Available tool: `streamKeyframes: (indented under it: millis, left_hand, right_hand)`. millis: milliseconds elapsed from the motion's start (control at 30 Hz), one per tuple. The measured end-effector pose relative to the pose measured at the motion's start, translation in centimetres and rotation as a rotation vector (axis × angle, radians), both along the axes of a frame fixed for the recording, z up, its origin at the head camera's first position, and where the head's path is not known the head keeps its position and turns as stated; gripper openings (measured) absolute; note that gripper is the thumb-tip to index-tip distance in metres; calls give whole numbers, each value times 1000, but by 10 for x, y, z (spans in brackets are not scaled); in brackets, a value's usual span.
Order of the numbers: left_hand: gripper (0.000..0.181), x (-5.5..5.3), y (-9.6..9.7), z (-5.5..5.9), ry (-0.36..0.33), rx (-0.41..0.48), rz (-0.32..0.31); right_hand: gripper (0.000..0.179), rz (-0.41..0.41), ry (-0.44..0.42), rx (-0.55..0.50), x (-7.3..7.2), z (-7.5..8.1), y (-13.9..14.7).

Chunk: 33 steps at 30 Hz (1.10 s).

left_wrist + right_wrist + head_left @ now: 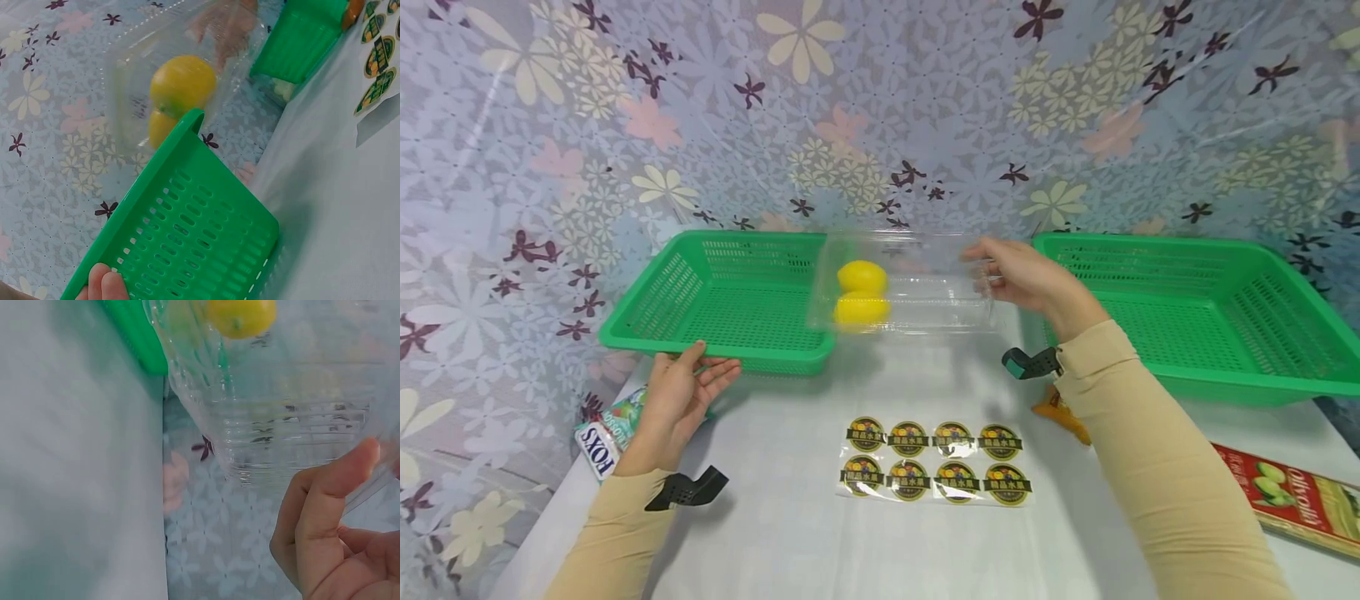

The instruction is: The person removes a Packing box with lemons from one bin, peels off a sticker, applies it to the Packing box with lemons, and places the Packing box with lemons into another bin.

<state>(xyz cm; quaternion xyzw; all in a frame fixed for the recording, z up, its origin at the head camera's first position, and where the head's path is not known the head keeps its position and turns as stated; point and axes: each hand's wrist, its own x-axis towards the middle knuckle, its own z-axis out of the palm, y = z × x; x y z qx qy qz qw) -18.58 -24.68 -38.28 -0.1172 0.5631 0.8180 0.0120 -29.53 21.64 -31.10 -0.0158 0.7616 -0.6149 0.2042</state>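
My right hand (1026,279) pinches the right edge of a clear plastic clamshell box (932,287), held above the table between two green baskets. Inside the box, at its left end, lie two yellow lemons, a rear lemon (862,276) and a front lemon (861,311). The box's left end overlaps the left green basket (760,357) in the head view. My left hand (681,392) grips that basket's front rim, thumb on top and fingers below. In the left wrist view, fingertips (112,286) show against the basket's side.
The right green basket (1262,382) stands beyond my right forearm. A sheet of round fruit labels (936,460) lies on the white table (775,533). A FOX'S candy bag (598,448) is at left, a red box (1270,487) at right, and an orange-yellow object (1063,415) near my right wrist.
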Motion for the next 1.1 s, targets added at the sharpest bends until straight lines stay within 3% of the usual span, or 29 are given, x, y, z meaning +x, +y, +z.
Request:
streamKeyframes:
  millis: [233,433,600,867,1100]
  left_hand:
    - [17,0,1,2,-7,18,4]
    - [18,1,2,2,-23,49,38]
    - [21,1,3,2,-14,53,30]
    - [23,2,3,1,-6,58,25]
    - [23,2,2,1,-17,58,21]
  right_hand:
    - [61,-2,2,27,0,1,21]
    - [64,34,9,97,1,0,34]
    - [67,59,13,146,1,0,41]
    - [65,93,19,191,-2,-9,43]
    - [65,91,-11,162,-5,-19,32]
